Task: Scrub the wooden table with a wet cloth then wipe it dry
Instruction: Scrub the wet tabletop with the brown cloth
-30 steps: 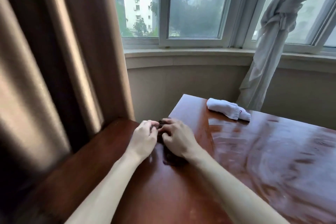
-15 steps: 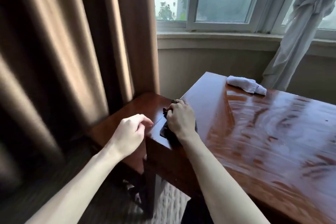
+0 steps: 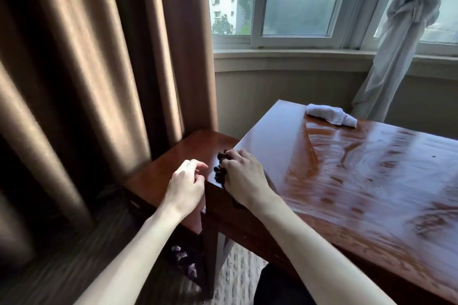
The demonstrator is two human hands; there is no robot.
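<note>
The right hand (image 3: 244, 176) gripped the dark wet cloth (image 3: 221, 165) at the corner of the glossy reddish wooden worktop (image 3: 371, 168); the left hand (image 3: 186, 182) hung loosely curled, holding nothing. Firm overlapping strokes along the edge would serve best.

A glossy, streaked wooden table (image 3: 359, 181) carries a rolled white cloth (image 3: 330, 115) and a dark cloth (image 3: 220, 171).

I see the right hand (image 3: 244, 176) gripping a dark cloth (image 3: 220, 168) at the near-left corner of the wet, streaked wooden table (image 3: 359, 181). At its nine o'clock the left hand (image 3: 186, 184) hovers, fingers loosely curled, holding nothing. A rolled white cloth (image 3: 330, 115) lies toward one o'clock at the far edge.
</note>
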